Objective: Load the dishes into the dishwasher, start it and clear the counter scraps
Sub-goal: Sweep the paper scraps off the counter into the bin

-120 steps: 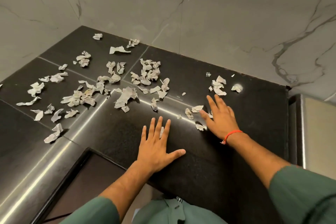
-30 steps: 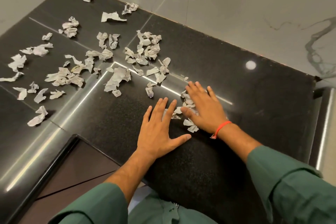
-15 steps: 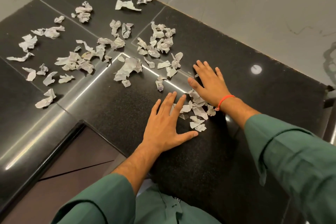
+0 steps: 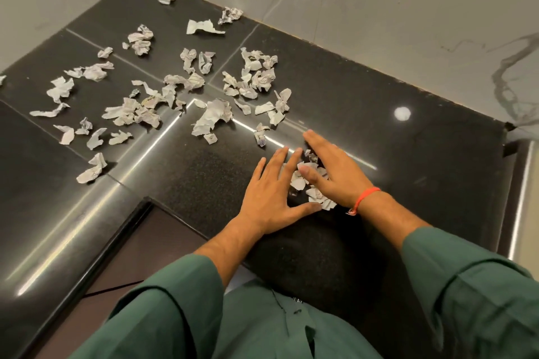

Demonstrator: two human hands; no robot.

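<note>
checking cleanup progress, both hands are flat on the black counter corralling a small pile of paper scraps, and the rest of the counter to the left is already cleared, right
Not quite. Both the left hand and right hand do lie on the black counter, corralling a small pile of paper scraps, but the counter to the left is not cleared: the head view shows many scattered scraps lying there.
</note>
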